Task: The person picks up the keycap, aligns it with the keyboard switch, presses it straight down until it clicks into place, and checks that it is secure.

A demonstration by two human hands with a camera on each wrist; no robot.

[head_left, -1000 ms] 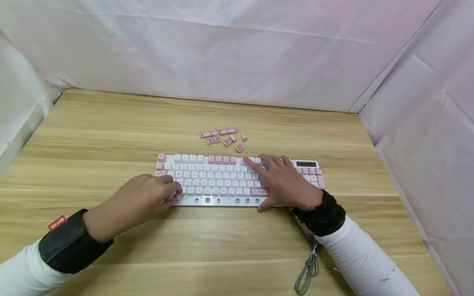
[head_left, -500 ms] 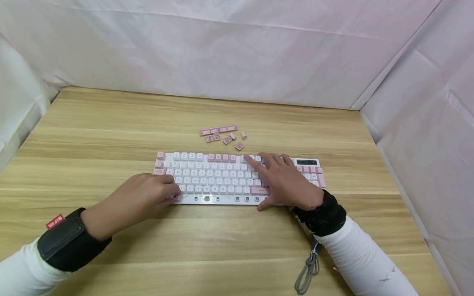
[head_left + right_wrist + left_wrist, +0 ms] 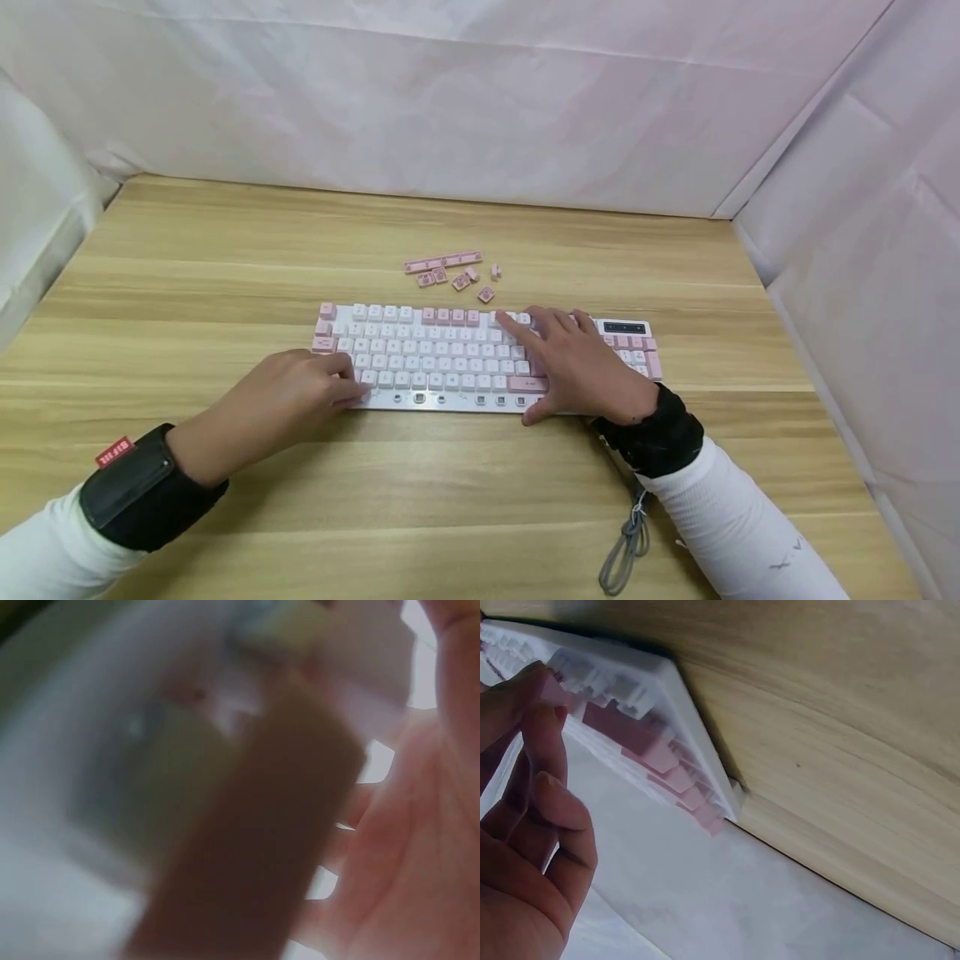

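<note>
A white keyboard with white and pink keys lies on the wooden table. My left hand is at its front left corner. In the left wrist view, that thumb and forefinger pinch a pink keycap at the bottom row, beside a seated pink key. Whether the keycap touches its switch is hard to tell. My right hand rests spread over the right part of the keyboard, covering several keys. The front row shows bare switches. In the right wrist view the keys are blurred beside my palm.
Behind the keyboard lie a long pink spacebar and several loose pink keycaps, undersides up. A bundled grey cable lies near my right forearm. White cloth hangs around the table.
The keyboard's left end sits slightly higher in the head view, and the left fingertips have shifted a little with it. My right hand has hardly moved.
</note>
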